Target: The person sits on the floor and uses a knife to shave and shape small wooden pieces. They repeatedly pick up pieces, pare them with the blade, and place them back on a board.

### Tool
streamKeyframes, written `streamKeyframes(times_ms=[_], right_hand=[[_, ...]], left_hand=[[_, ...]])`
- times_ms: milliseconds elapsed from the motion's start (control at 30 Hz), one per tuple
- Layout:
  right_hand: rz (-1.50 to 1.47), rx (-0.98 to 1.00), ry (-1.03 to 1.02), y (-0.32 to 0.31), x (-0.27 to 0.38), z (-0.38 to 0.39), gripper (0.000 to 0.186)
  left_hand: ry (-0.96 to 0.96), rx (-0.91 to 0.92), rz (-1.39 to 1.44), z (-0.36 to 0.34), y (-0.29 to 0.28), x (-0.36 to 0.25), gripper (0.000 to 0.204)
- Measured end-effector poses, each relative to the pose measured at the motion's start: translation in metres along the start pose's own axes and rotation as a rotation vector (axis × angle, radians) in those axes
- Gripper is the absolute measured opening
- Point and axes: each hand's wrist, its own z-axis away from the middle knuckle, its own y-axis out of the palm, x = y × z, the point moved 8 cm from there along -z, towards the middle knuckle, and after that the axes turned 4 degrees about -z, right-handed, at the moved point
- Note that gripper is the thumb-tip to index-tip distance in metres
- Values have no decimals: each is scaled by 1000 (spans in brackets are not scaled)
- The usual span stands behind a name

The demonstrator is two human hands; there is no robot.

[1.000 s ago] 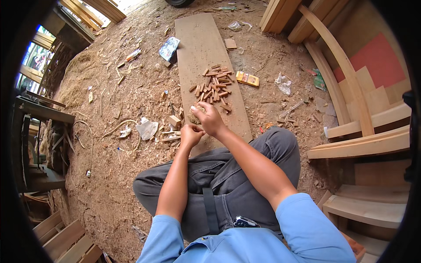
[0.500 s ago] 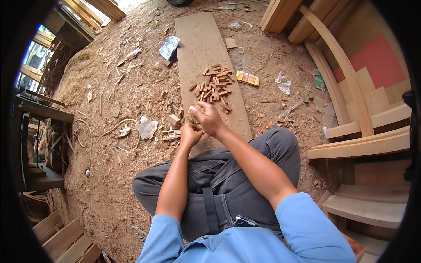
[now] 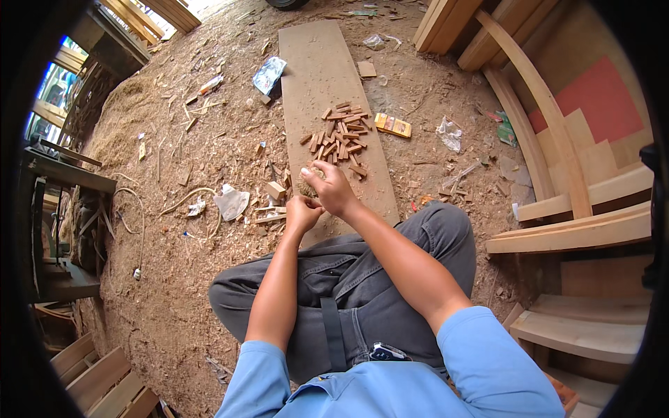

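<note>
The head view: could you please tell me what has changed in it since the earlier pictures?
Nothing was visibly moved, taken hold of or let go; the view only shifts slightly. The bare left hand and bare right hand stay close together near the loose pile of small brown wooden blocks, unchanged on the long, flat brown board.

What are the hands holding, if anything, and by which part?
The right hand curls over a rough, tan, rounded clump, seemingly at its right side, though the exact grip is hidden. Whether the left hand holds anything cannot be told.
</note>
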Motion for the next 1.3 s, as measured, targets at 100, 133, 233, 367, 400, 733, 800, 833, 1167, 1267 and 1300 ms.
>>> streamKeyframes(times_ms=[100,133,233,367,400,733,800,833,1167,1267,1300], right_hand=[[11,92,53,5,0,3,63],[41,86,16,5,4,1,63],[5,56,24,4,0,-2,60],[13,86,39,7,-9,-2,60],[42,56,11,6,-7,-3,60],[-47,92,107,3,-8,-4,64],[7,72,88,4,-6,0,65],[-11,68,81,4,-5,2,65],[-3,55,26,6,-6,-2,64],[-1,59,37,7,-8,1,63],[2,58,37,6,-8,1,63]], left_hand=[[-81,16,-34,1,1,5,22],[-40,-6,-31,0,-2,1,22],[-50,17,-26,1,0,2,23],[-54,7,-4,0,0,3,22],[-30,-1,-7,1,-1,1,21],[-30,12,39,3,1,2,20],[-34,9,-25,2,1,2,20],[-38,33,-15,5,3,4,20],[-15,7,5,4,-2,-4,22],[-65,25,-45,4,2,2,22],[-82,59,-2,4,4,4,23]])
